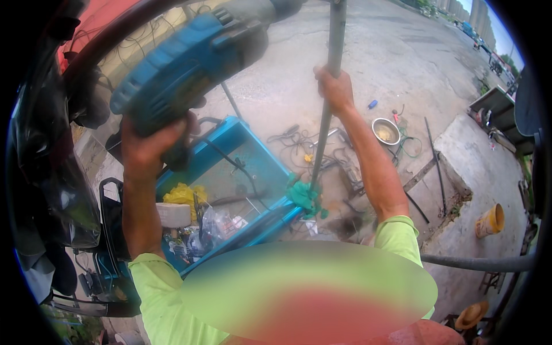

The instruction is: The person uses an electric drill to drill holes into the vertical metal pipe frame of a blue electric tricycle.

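Note:
My left hand [150, 146] is closed round the handle of a large blue power drill [178, 72], raised high at the upper left. The drill's front end points up and to the right, and the tool is somewhat blurred. My right hand [334, 89] grips an upright grey metal pole [338, 37]. Toward its lower end the pole passes by a bunched green bag [303, 196] at the corner of a blue cart bed [266, 150]. What the drill's tip touches, if anything, is cut off at the top edge.
The cart bed holds a yellow bag [181, 194], a pale block [173, 214] and clear plastic bags. Cables and tools lie on the concrete beside it, near a metal bowl [386, 131]. A yellow bucket [489, 221] stands at the right. A dark curved bar [109, 43] crosses the upper left.

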`<state>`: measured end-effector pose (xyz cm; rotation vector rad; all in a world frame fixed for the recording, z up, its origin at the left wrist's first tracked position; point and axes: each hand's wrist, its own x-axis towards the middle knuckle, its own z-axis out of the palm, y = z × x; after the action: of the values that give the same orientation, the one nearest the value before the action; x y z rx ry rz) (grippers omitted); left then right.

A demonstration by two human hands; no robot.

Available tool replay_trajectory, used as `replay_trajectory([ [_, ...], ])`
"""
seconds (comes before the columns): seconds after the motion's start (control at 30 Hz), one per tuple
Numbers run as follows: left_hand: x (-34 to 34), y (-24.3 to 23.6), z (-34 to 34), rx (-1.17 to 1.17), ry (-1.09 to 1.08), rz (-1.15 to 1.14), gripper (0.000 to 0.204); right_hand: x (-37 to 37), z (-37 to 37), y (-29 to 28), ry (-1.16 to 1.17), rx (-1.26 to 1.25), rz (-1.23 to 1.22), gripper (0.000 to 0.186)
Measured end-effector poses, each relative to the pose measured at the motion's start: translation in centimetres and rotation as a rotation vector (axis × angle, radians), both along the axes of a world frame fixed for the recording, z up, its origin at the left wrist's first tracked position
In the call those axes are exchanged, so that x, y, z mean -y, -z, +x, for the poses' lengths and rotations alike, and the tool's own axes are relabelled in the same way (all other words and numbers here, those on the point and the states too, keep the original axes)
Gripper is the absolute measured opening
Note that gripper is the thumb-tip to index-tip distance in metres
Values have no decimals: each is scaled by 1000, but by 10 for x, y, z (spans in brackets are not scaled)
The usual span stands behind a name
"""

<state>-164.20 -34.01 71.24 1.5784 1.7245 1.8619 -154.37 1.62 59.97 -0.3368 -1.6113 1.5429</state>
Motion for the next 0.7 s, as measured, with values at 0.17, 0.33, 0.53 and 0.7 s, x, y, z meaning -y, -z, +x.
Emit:
replay_trajectory([
  [0.17,2,2,-2,-25,-27,-28,48,-1,0,1,1,0,7,26],
  [0.33,3,2,-4,-41,-47,-45,45,-1,0,0,10,2,19,26],
  [0.53,-1,4,-1,-31,-93,-29,44,-1,1,1,29,1,9,26],
  [0.7,2,4,-9,-43,-87,-43,44,-3,-3,2,33,17,2,26],
])
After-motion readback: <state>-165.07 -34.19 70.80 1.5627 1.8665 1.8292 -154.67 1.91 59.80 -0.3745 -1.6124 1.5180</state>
